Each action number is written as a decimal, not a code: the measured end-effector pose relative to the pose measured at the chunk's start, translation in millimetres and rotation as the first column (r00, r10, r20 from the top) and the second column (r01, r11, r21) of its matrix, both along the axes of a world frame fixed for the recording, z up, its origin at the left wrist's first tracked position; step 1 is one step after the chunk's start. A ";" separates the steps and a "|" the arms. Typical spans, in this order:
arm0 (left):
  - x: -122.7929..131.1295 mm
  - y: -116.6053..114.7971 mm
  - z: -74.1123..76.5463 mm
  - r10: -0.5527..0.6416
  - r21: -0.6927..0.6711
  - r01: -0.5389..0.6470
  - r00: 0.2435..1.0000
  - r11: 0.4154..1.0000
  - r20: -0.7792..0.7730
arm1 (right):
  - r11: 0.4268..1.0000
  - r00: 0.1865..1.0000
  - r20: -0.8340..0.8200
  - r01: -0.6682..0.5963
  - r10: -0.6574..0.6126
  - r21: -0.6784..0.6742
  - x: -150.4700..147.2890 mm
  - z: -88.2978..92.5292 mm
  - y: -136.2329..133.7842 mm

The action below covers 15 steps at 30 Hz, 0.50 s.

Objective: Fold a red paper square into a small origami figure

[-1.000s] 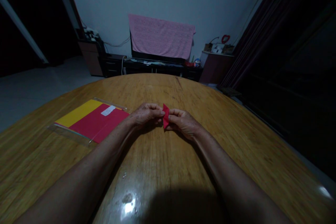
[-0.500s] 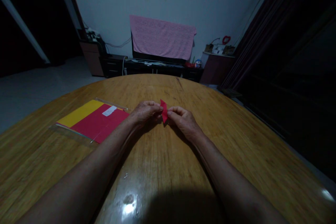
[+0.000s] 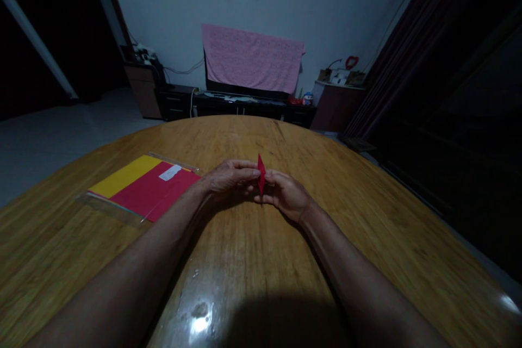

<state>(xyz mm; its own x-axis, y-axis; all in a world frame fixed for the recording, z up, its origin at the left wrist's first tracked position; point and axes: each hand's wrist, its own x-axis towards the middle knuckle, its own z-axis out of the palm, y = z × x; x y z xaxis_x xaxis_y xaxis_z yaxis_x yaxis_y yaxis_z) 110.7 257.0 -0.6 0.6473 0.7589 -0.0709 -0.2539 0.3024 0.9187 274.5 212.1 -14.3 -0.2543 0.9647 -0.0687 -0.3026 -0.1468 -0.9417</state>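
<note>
A small piece of folded red paper (image 3: 261, 169), with pointed ends, stands nearly edge-on between my hands above the table. My left hand (image 3: 233, 176) pinches its left side between thumb and fingers. From the right, my right hand (image 3: 286, 191) grips the same paper, thumb and fingertips pressed to it. The paper's folds are too narrow in this view to make out.
A clear plastic sleeve with yellow and red paper sheets (image 3: 141, 185) lies on the round wooden table (image 3: 253, 261), left of my left forearm. Beyond the far edge, a pink cloth (image 3: 253, 58) drapes over a screen on a dark cabinet (image 3: 177, 103).
The folded red paper has shifted slightly right and turned more edge-on. My left hand has moved right with it, and my right fingers have changed position around it.
</note>
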 end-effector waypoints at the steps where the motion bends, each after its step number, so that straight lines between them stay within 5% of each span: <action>1: 0.3 -0.8 0.8 -0.016 0.000 0.016 1.000 1.000 -0.004 | 1.000 1.000 -0.003 -0.012 0.012 -0.002 -0.1 -0.4 0.2; 15: 3.5 1.3 -5.1 0.104 -0.096 -0.099 0.993 0.990 0.054 | 0.996 0.985 0.144 0.090 -0.093 0.027 -4.8 0.7 -4.3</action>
